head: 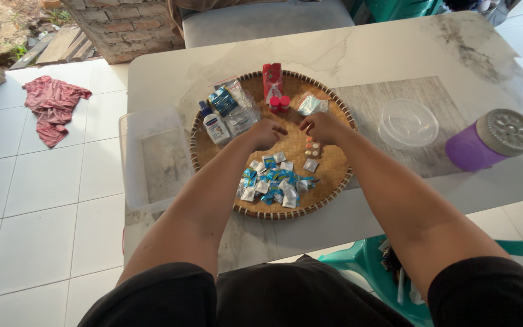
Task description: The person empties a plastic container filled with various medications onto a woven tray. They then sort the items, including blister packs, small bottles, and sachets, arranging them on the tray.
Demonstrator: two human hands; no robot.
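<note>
Over the round woven tray (213, 158), the left hand (266, 133) and the right hand (321, 127) were loosely curled, and whether they held anything I cannot tell. They seemed occupied with sorting, close above a small blister strip of pills (312, 147), and the pile of blue and white sachets (273, 183) lay nearer the body. A next move would need a fine pinch on such small items.

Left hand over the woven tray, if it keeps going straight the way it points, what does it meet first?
Probably the two small red-capped bottles beside the red carton; the left hand points toward them across the round woven tray, though depth is unclear.
</note>
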